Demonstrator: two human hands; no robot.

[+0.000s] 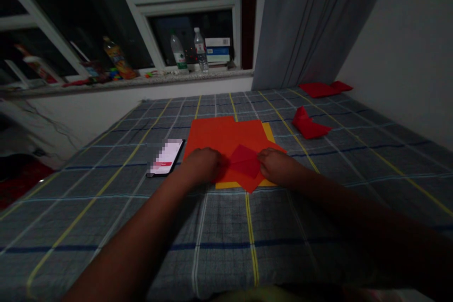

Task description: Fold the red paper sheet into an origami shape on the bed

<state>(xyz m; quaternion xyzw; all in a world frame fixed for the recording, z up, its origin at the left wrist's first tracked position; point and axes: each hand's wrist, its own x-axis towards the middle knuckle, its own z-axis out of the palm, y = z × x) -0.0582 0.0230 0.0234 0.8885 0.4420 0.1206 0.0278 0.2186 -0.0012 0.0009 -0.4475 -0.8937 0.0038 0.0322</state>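
Observation:
A small red sheet of paper (244, 160) lies between my two hands, on top of larger orange paper (219, 134). My left hand (204, 165) is closed at its left side, with the fingertips on the paper. On the other side, my right hand (278, 165) pinches the red paper's right corner. A crease seems to run across the red sheet. Yellow paper (268, 130) shows from under the orange sheets. The undersides of my fingers are hidden and the light is dim.
A phone (166, 156) with a lit screen lies left of the papers. A folded red paper shape (309, 124) sits to the right, with more red paper (320, 89) behind it. Bottles (201, 52) and boxes (218, 51) stand on the windowsill beyond the checked cloth (226, 226).

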